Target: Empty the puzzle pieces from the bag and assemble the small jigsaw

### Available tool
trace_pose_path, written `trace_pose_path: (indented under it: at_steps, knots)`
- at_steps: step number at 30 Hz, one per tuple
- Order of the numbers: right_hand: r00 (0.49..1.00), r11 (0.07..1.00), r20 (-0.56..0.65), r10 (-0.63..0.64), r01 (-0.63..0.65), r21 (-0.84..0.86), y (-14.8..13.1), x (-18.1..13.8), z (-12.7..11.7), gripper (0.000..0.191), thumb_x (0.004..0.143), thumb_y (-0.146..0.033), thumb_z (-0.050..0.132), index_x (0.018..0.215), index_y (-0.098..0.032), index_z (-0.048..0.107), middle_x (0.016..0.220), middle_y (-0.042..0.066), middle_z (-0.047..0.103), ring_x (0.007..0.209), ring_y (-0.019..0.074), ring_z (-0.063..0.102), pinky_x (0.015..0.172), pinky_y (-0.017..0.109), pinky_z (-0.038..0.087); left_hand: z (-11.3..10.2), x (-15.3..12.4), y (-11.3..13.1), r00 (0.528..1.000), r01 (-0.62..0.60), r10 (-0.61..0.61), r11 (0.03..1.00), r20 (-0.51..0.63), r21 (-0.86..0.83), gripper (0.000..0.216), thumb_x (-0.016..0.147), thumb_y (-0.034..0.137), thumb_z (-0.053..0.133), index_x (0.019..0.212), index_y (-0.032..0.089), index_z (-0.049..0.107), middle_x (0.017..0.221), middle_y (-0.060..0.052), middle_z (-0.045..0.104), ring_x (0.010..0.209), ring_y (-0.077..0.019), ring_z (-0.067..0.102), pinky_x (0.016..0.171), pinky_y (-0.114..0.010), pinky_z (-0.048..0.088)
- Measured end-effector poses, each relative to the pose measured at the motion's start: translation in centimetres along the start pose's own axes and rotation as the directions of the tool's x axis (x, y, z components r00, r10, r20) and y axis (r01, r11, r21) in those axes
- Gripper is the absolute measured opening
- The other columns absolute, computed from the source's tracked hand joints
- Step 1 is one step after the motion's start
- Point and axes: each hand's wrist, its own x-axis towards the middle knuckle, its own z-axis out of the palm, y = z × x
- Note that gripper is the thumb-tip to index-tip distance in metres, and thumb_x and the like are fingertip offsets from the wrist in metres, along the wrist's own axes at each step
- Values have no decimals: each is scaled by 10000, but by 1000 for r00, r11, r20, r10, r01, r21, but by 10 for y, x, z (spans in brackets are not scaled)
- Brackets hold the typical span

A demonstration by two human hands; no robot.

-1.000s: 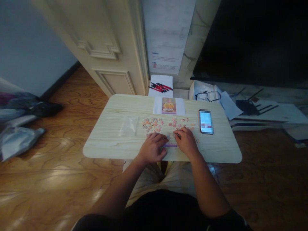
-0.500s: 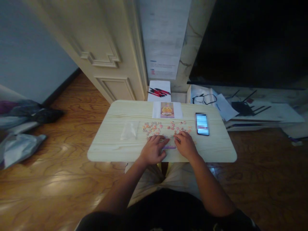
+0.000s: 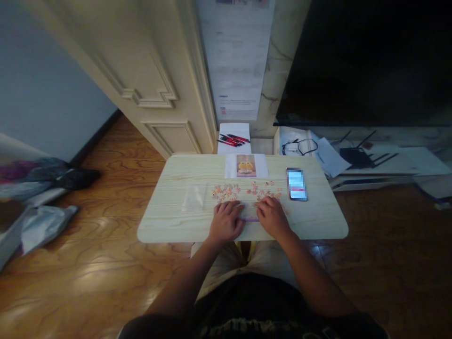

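Note:
On the pale wooden table, my left hand (image 3: 226, 221) rests palm down with its fingers stretched out, beside a purple strip (image 3: 250, 220) of what looks like joined jigsaw pieces. My right hand (image 3: 271, 215) is at the strip's other side, thumb and fingers pinched together; whatever is between them is too small and hidden to make out. Beyond my left fingers is a heap of loose jigsaw pieces (image 3: 226, 190). More pinkish pieces (image 3: 254, 188) are scattered ahead of my right hand. A printed picture of a yellow figure (image 3: 246, 165) lies at the table's far edge.
A clear plastic bag (image 3: 194, 197) lies left of the pieces, and a lit phone (image 3: 297, 184) lies to the right. Behind the table (image 3: 158, 221) are red and black pens (image 3: 233, 140) on white paper, a cable (image 3: 300, 146) and a black router (image 3: 356, 158).
The view has tilted and shifted slightly. My left thumb and index finger have drawn back a little from the strip's middle. My right hand stays pinched at nearly the same spot.

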Motion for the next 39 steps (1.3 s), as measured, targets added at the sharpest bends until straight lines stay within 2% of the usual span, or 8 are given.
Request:
trace_pose_path:
  at_steps: [6, 10, 14, 20, 27, 35, 39]
  knots:
    - [996, 995, -2, -92, 92, 37, 5, 3, 8, 340, 919, -82, 558, 1128, -258, 762, 1223, 53, 715, 1203, 276, 519, 1087, 487, 390, 0, 1, 0, 999, -31, 31, 999, 20, 9, 472, 859, 286, 605, 1328, 291, 660, 1399, -85, 621, 1275, -334, 517, 1083, -567, 349]
    - [996, 994, -13, -89, 89, 57, 7, -5, 16, 356, 903, -86, 564, 1140, -268, 759, 1226, 39, 732, 1222, 279, 514, 1098, 500, 374, 0, 1, 0, 998, -51, 51, 999, 36, -6, 500, 835, 284, 611, 1332, 309, 663, 1379, -78, 623, 1252, -332, 523, 1064, -561, 355]
    - [996, 994, -50, -76, 79, 71, 7, -9, 17, 366, 904, -114, 558, 1172, -274, 750, 1250, 24, 729, 1242, 279, 510, 1129, 495, 351, 0, 1, -1, 999, -32, 34, 999, 40, -37, 525, 823, 272, 602, 1347, 263, 640, 1377, -77, 632, 1247, -326, 518, 1063, -538, 367]
    - [989, 987, 26, -142, 140, 81, 5, -9, 15, 349, 880, -165, 603, 1168, -280, 761, 1293, 7, 725, 1292, 297, 482, 1147, 514, 324, 0, 2, -2, 998, -35, 37, 998, 47, -45, 480, 845, 270, 586, 1319, 231, 655, 1359, -72, 656, 1225, -315, 529, 1058, -531, 369]
    - [991, 986, 15, -131, 129, 103, 6, -9, 17, 345, 869, -140, 605, 1142, -277, 766, 1280, 8, 732, 1289, 294, 482, 1140, 515, 335, -2, 1, -2, 998, -14, 18, 997, 54, -71, 437, 847, 252, 573, 1272, 240, 677, 1293, -74, 673, 1178, -302, 544, 1023, -510, 396]
    - [979, 970, -93, -182, 194, 146, 8, -10, 25, 372, 830, -91, 633, 1137, -262, 754, 1264, 24, 731, 1232, 299, 512, 1099, 516, 384, 1, -1, -5, 996, -56, 60, 995, 61, -77, 496, 826, 229, 594, 1317, 253, 658, 1357, -79, 638, 1240, -306, 529, 1082, -521, 387]
    - [981, 974, -124, -151, 169, 150, 9, -9, 28, 366, 826, -64, 618, 1108, -258, 751, 1235, 35, 728, 1223, 294, 522, 1097, 517, 392, 2, 0, -5, 997, -49, 52, 998, 64, -47, 506, 826, 237, 605, 1328, 273, 662, 1331, -80, 643, 1213, -309, 542, 1064, -525, 408]
